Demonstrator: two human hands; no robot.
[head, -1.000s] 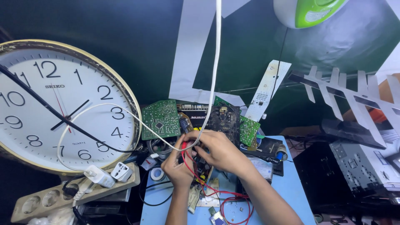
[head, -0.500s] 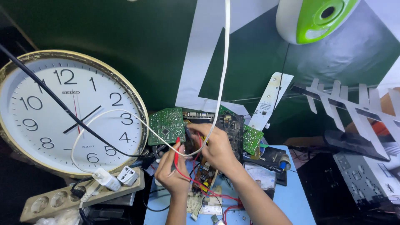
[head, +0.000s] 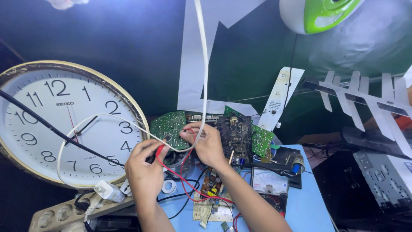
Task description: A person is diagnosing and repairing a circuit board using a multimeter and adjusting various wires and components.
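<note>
My left hand (head: 145, 171) grips a red test probe (head: 159, 151), its red lead (head: 182, 182) curling down over the blue table (head: 309, 206). My right hand (head: 207, 141) pinches the thin red wire near a round green circuit board (head: 169, 128) that leans against the wall. Both hands are close together in front of that board. A white cable (head: 202, 77) hangs from above and loops past my fingers.
A big wall clock (head: 64, 124) leans at the left above a power strip with white plugs (head: 77, 206). Dark and green circuit boards (head: 240, 135), an analogue meter (head: 269, 184), a black device (head: 373, 184) and a white antenna (head: 365, 96) crowd the right.
The view has tilted down a little. My hands have moved up and left toward the round green board, the left one still on the red probe.
</note>
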